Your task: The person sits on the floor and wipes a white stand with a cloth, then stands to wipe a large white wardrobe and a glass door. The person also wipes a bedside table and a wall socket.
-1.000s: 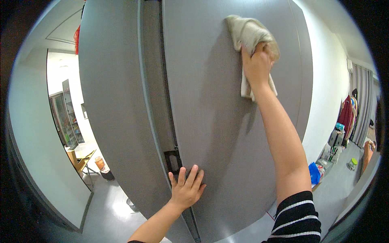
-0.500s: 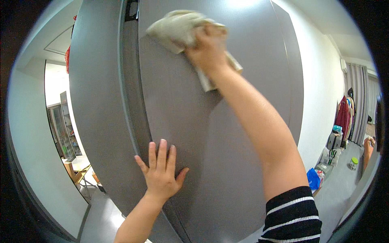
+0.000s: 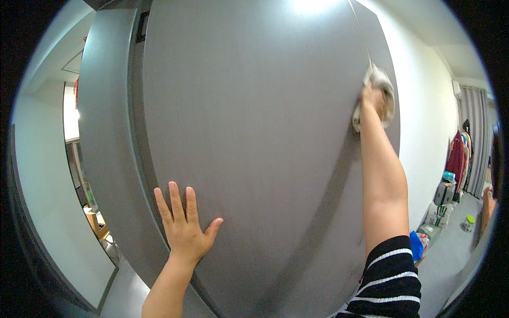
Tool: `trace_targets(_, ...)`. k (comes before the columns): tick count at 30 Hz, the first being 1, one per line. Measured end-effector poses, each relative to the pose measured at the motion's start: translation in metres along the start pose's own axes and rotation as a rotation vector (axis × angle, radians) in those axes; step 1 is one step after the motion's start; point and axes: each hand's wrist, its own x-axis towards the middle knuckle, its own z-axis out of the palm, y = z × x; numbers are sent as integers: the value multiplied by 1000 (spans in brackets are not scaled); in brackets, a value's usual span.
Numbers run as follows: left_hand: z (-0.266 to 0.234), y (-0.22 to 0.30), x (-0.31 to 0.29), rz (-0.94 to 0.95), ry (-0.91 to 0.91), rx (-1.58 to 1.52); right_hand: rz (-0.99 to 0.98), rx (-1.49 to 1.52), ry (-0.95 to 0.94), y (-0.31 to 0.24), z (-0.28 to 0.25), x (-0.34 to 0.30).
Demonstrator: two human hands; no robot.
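The left hand (image 3: 185, 228) lies flat on the door panel (image 3: 254, 132), low and left. The right hand (image 3: 373, 100) presses a cloth (image 3: 383, 87) at its upper right edge. Bags (image 3: 442, 193) sit on the floor, far right.

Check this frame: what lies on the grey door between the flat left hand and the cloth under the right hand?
Only bare grey door in the head view, between left hand and cloth under right hand.

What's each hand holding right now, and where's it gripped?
The right hand holds a bunched pale cloth against the grey door. The left hand holds nothing; its palm rests flat on the door.
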Motion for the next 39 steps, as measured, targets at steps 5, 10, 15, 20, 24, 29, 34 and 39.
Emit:
trace_targets(5, -4, -2, -1, -8, -19, 47, -873, 121, -205, -188, 14, -116)
trace_targets(10, -2, -1, -2, -45, -51, 72, -1542, 430, -29, -241, 13, -253)
trace_targets(15, -4, -3, -4, -56, -94, 106, -1214, 114, 137, -270, 26, -153)
trace_targets(20, -3, -2, -5, -47, -71, 108, -346, -8, 33, -186, 22, -20)
trace_targets(24, -5, -3, -6, -48, -68, 107, -157, 59, 23, -149, 22, 2)
trace_targets(29, -5, 0, -3, -45, -87, 96, -582, -46, -26, -216, 25, -65)
trace_targets(34, -4, 1, -3, -52, -116, 108, -1616, 470, -61, -217, 27, -236)
trace_targets(39, -2, 11, -22, -110, -155, 196, -1785, 872, -171, -115, -7, -329)
